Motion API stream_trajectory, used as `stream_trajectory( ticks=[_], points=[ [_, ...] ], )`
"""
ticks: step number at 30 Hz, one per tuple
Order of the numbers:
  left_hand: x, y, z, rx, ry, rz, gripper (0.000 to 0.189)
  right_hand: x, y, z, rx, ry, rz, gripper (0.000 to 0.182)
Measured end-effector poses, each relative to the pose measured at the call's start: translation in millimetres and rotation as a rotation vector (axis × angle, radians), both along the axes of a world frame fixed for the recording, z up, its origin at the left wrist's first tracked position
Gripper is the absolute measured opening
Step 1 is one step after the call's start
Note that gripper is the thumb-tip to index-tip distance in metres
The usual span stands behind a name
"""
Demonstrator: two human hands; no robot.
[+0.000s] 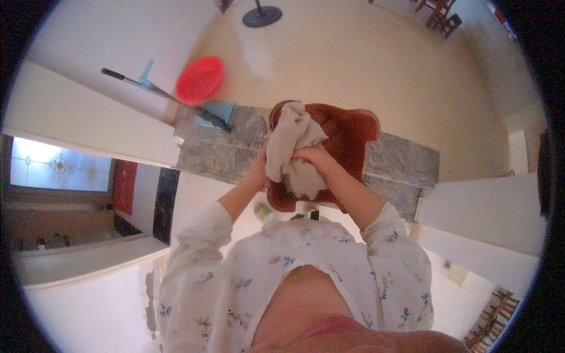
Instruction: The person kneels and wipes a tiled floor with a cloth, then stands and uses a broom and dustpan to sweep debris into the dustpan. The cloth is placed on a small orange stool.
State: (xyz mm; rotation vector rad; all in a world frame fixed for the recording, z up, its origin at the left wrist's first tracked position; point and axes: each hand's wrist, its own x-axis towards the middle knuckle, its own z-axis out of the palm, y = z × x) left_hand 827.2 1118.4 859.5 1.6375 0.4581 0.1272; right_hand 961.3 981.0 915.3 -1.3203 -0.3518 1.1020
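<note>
A crumpled beige cloth [304, 132] is bunched between my two hands. My left hand [263, 164] grips its left side, with the fingers mostly hidden behind the folds. From the right, my right hand [312, 155] clasps the middle of the cloth, thumb side toward the left. One loose part hangs below my right wrist. Beneath the cloth stands a reddish-brown upholstered seat [348, 125] with a curved outline and a pale trimmed edge. The cloth covers much of its left half, and I cannot tell whether it touches the seat.
A grey marbled stone strip [397, 156] crosses the floor under the seat. To the left are a red plastic basin [201, 79], a blue dustpan [216, 112] and a dark-handled broom [167, 95]. Farther off stand a round black base [261, 16] and wooden chairs [437, 15].
</note>
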Motion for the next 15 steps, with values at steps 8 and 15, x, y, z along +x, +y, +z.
stream_trajectory(
  ticks=[8, 15],
  points=[
    [21, 10, -25, 0.33, 0.476, 0.161, 0.07, 9, 22, 11, -0.143, -0.82, -0.293, 0.071],
    [2, 20, -10, 0.013, -0.1, 0.294, 0.066, 80, 3, -10, -0.301, -0.802, -0.588, 0.059]
  ],
)
